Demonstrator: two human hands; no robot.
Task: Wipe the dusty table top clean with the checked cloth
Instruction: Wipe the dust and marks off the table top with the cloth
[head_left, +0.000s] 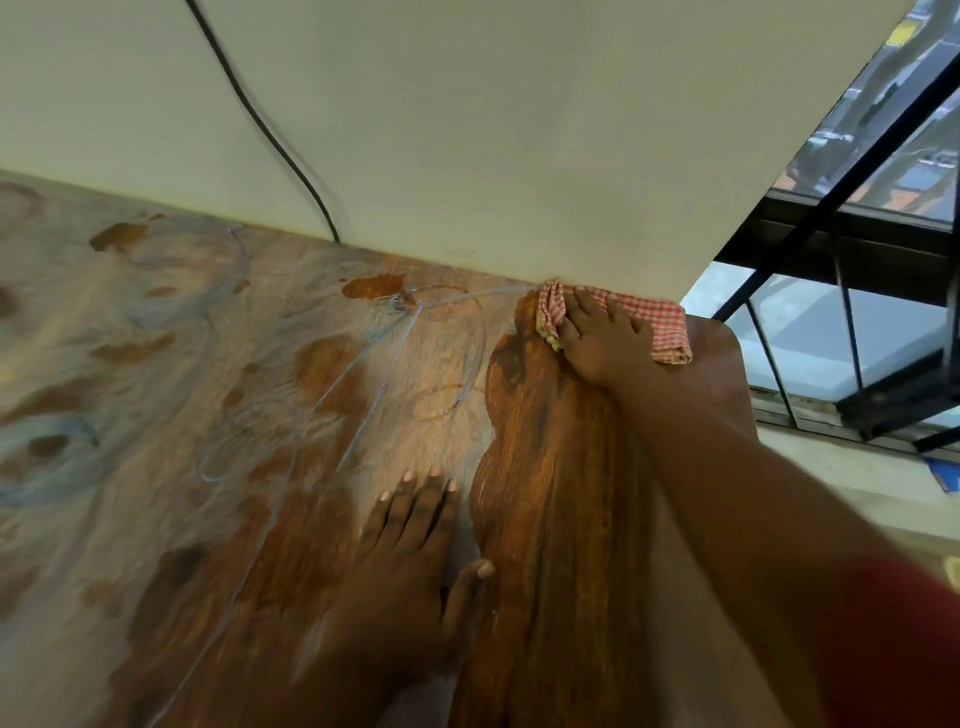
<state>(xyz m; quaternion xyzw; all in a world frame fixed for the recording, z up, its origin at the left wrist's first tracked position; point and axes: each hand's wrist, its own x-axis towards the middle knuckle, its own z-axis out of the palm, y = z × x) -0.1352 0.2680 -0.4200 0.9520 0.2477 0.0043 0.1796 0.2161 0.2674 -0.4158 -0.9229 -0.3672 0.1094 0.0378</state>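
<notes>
The wooden table top (218, 395) carries a pale grey dust film over its left and middle, with streaks and bare brown patches. A dark, clean strip (561, 519) runs from the near edge to the far right corner. The red-and-white checked cloth (660, 325) lies bunched at that far right corner against the wall. My right hand (602, 340) presses flat on the cloth with fingers spread toward the wall. My left hand (415, 561) rests flat on the dusty surface near the front, fingers straight, holding nothing.
A cream wall (467, 130) rises directly behind the table. A black cable (270, 130) hangs down it to the table's back edge. A window with black metal bars (852, 312) stands just right of the table's rounded corner. The picture is motion-blurred.
</notes>
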